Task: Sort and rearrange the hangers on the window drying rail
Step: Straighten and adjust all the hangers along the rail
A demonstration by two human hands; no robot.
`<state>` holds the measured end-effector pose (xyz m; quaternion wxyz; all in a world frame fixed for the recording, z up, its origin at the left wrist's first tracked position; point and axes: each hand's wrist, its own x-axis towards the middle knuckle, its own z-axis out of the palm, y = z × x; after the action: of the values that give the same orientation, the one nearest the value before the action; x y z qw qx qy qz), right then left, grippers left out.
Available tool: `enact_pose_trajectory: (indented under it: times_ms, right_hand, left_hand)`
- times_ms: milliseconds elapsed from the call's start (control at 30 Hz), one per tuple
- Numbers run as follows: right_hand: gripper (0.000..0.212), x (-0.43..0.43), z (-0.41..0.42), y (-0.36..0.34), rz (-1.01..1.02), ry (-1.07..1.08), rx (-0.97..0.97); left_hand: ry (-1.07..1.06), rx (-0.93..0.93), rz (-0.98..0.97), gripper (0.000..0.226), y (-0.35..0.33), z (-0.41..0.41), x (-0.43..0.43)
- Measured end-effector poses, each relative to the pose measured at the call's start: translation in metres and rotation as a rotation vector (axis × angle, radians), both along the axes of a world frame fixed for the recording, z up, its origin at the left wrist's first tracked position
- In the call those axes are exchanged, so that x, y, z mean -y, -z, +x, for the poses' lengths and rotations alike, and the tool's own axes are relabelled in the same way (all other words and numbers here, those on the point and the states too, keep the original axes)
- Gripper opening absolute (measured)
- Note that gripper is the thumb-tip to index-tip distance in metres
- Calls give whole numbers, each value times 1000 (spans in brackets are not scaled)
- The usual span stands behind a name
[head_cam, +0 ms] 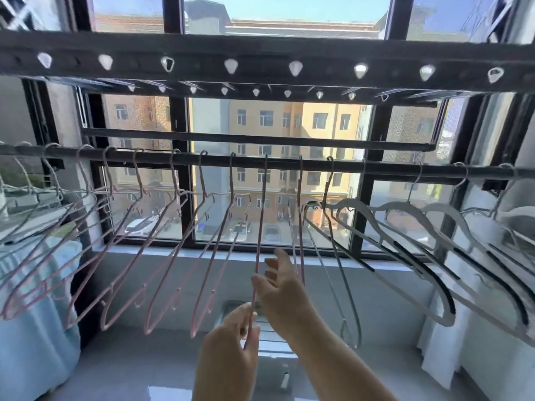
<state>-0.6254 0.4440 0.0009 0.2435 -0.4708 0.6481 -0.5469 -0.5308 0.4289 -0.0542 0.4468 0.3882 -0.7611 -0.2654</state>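
Note:
A dark drying rail [376, 169] runs across the window. Several pink wire hangers [162, 235] hang along its left and middle part. A grey wire hanger [340, 270] follows, then several white hangers with black strips [419, 256] on the right. One pink hanger [262, 215] hangs edge-on at the centre. My left hand [231, 345] pinches its lower end between thumb and fingers. My right hand [282, 287] is raised just right of that hanger with its fingers loosely spread, beside another pink hanger [301, 227]; I cannot tell whether it touches either.
A second dark bar with white clip loops [231, 65] runs overhead. Light blue cloth [34, 328] hangs at the lower left and white cloth [440, 351] at the lower right. A white sill [173, 256] lies below the window, with a small rack [269, 340] underneath my hands.

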Motion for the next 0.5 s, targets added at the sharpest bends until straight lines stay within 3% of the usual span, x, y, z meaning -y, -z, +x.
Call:
enact_pose_trajectory:
  times_ms: [100, 167, 233, 333, 500]
  right_hand:
    - [59, -21, -13, -16, -117, 122, -256]
    - [51, -28, -28, -25, -148, 196, -321]
    - [49, -29, -43, -28, -104, 242, -316]
    - [48, -27, -51, -21, 4, 211, -203]
    - [44, -21, -49, -4, 4, 113, 182]
  left_hand:
    - [-9, 15, -144, 56, -8, 1, -7]
    - [64, -31, -252, 57, -13, -4, -17]
    - [157, -127, -203, 53, -21, -14, -24]
    - [229, -71, -52, 57, -21, -32, -28]
    - [273, -32, 13, 34, -14, -47, -24]
